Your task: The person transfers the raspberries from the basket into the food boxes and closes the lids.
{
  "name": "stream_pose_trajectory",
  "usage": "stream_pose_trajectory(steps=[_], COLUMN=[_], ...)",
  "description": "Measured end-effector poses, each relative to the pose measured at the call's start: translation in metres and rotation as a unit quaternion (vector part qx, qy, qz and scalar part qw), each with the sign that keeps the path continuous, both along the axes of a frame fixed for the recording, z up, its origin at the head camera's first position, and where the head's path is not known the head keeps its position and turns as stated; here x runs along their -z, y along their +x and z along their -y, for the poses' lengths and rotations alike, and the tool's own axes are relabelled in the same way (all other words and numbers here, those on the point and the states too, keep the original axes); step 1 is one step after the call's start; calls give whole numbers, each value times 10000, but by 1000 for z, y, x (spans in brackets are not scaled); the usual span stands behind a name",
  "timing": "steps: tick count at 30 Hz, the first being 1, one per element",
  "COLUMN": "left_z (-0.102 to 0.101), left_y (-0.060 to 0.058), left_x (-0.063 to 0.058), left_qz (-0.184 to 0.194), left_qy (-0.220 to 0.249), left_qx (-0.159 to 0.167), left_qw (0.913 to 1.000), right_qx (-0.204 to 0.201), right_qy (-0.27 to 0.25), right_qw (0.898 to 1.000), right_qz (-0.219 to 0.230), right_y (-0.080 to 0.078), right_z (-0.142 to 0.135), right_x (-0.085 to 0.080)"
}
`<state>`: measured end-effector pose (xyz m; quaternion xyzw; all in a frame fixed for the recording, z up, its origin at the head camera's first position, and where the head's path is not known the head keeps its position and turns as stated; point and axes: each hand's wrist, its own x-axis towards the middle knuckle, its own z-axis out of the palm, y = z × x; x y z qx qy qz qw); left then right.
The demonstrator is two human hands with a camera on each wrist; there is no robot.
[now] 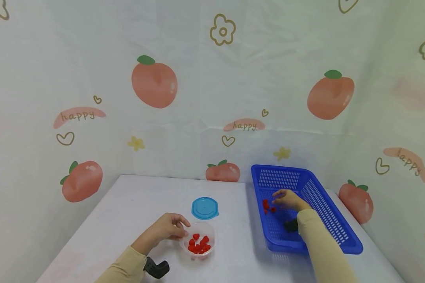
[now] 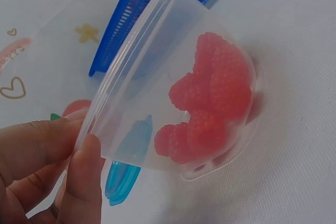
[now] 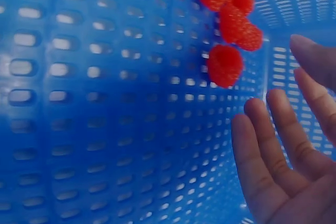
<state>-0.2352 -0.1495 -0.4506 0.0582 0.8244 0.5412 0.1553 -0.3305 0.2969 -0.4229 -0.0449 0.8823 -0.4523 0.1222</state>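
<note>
My left hand [image 1: 167,227] pinches the rim of a clear round plastic container [image 1: 207,229] between thumb and fingers. Several red raspberries [image 2: 226,85] lie heaped at the bottom of this container, which stands on the white table. Over on the right, my right hand [image 1: 289,199] reaches into a blue plastic basket [image 1: 326,200], fingers spread and holding nothing. Just beyond its fingertips, several raspberries [image 3: 224,65] sit in a small cluster by the basket's left side.
Behind the container lies a blue lid [image 1: 205,208], flat on the white table [image 1: 145,196]. A patterned cloth [image 1: 198,90] with fruit prints hangs along the table's back. Black wrist devices [image 1: 157,269] show at both sleeves. The basket's raised walls surround the right hand.
</note>
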Motion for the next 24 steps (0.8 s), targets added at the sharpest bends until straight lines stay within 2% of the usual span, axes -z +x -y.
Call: stream_pose_trajectory(steps=[6,11,24], left_z=[0,0,0], left_y=[1,2,3], left_x=[-1,-2,-3], left_qz=[-44,-15,-40], left_qy=[65,96,50], left_qx=[37,47,71], left_qw=[10000,9999,10000], right_qx=[-8,130,167], right_qy=[535,747,998], right_qw=[9981,9953,9935], right_qz=[302,608,530], right_y=[2,3,6], right_z=[0,1,6], right_x=[3,6,7])
